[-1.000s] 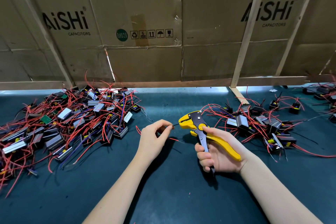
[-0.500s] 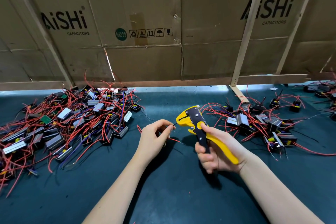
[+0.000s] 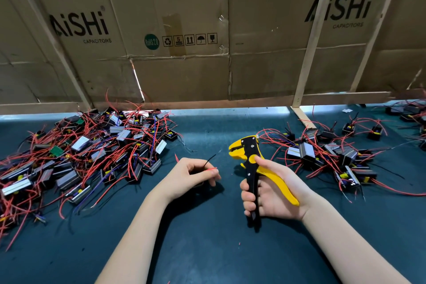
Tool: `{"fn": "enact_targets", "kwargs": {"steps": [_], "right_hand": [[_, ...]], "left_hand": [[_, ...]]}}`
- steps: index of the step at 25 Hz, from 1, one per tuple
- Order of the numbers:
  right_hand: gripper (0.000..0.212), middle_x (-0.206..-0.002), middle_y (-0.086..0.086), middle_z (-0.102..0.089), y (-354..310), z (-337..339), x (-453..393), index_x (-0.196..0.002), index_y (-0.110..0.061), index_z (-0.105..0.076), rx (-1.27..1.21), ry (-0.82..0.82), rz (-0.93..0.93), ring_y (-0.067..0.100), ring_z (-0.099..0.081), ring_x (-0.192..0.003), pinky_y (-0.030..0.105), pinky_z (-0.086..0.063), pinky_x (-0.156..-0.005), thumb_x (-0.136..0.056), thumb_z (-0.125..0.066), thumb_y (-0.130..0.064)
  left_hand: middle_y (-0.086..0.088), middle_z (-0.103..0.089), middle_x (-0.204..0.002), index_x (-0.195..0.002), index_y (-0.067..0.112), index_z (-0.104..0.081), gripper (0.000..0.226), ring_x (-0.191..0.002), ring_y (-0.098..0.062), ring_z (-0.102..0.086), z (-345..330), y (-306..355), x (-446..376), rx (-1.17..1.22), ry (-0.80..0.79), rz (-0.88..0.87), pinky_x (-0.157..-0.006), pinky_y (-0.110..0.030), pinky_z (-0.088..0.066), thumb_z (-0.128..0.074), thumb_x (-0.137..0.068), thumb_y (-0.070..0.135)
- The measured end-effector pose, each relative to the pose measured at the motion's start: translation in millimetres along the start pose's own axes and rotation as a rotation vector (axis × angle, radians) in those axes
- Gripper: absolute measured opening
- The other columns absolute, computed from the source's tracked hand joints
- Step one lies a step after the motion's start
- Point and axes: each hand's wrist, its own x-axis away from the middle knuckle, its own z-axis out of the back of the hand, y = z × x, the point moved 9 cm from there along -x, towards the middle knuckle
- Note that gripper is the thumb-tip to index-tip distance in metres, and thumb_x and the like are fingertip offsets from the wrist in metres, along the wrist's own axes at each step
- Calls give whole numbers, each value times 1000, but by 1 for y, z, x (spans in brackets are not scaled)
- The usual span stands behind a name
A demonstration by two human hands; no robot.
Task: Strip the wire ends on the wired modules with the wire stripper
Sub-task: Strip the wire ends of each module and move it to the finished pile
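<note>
bench: a dark teal mat covers the whole work surface, with a tiny red scrap of insulation lying on it near the front.
backdrop: flattened cardboard cartons printed "aishi capacitors" stand as a wall behind the bench, braced by pale wooden battens; a bright gap shows under their lower edge.
left pile: a big heap of wired modules, grey and black blocks tangled in red, blue and black leads, well apart from the hands.
right pile: a looser scatter of wired modules just beyond the tool, their red wires trailing toward the right edge.
left hand: the left hand is curled, fingertips pinching thin wire ends (one black, one red) that stick up and out toward the tool without touching it.
right hand: the right hand is wrapped round the handles of the yellow and black wire stripper, held upright above the bench, head pointing left.
hard to tell: whatever module the pinched wires belong to is hidden under the left hand; the far right modules are blurred and cut off.
</note>
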Motion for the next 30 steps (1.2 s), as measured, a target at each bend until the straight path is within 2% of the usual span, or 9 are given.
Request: {"fn": "enact_targets", "kwargs": {"steps": [2, 4, 8, 12, 17, 20, 23, 27, 30], "right_hand": [[55, -76, 15, -49, 0, 1, 0, -82, -3, -56, -7, 14, -1, 30, -52, -67, 43, -50, -76, -85, -55, -58], [54, -77, 15, -50, 0, 4, 0, -83, -2, -57, -54, 46, 2, 31, -53, -67, 42, -52, -74, -83, -58, -56], [54, -77, 15, -49, 0, 5, 0, -84, -1, -57, -73, 41, -7, 31, -53, -66, 43, -52, -73, -82, -60, -55], [56, -77, 14, -51, 2, -1, 0, -85, -2, -59, 60, -52, -35, 31, -54, -68, 44, -52, -77, -85, -57, -58], [58, -76, 13, -51, 4, -5, 2, -86, -3, -57, 132, -116, -58, 31, -55, -68, 43, -51, -79, -88, -54, -61], [57, -74, 12, -51, 5, -7, 1, -85, -4, -56, 168, -127, -73, 30, -54, -67, 43, -50, -79, -89, -52, -62], [58, -68, 9, -48, 4, -7, 0, -80, -7, -55, 182, -87, -77, 27, -51, -60, 39, -50, -72, -89, -47, -64], [60, -60, 5, -42, 4, -4, 1, -71, -10, -53, 189, -5, -76, 21, -44, -49, 35, -48, -61, -85, -45, -68], [61, -52, -1, -34, 0, 4, 0, -63, -14, -49, 195, 122, -38, 13, -33, -38, 27, -40, -46, -81, -44, -72]], "left_hand": [[-3, -69, -85, -89, 22, -74, 9, -74, -6, -58, 0, 0, 2, 111, -35, 16, -67, -14, -45, -72, -83, 29], [-5, -67, -90, -89, 22, -73, 11, -81, -11, -58, 2, 0, 4, 165, -58, 15, -72, -20, -46, -75, -80, 27], [-3, -72, -80, -88, 18, -72, 13, -76, -15, -60, 6, -1, 3, 104, -9, -7, -73, -29, -44, -71, -85, 30], [-5, -68, -70, -87, 15, -73, 11, -69, -15, -59, 11, -6, 0, 179, 140, 17, -67, -21, -48, -71, -89, 26], [-4, -65, -61, -80, 17, -72, 11, -64, -15, -59, 12, -8, -3, 158, 267, 44, -67, -30, -46, -68, -90, 17], [-4, -63, -58, -78, 15, -71, 12, -64, -20, -56, 10, -7, -4, 155, 288, 55, -64, -31, -43, -69, -90, 15], [-4, -63, -58, -80, 9, -70, 11, -63, -23, -53, 8, -4, -4, 148, 287, 47, -57, -26, -40, -70, -89, 15], [-5, -62, -58, -80, 7, -69, 12, -64, -24, -51, 9, -2, -4, 154, 279, 40, -58, -29, -38, -69, -89, 14], [-4, -62, -57, -80, 8, -69, 11, -59, -18, -54, 8, -2, -3, 145, 274, 44, -53, -21, -41, -69, -89, 14]]}}
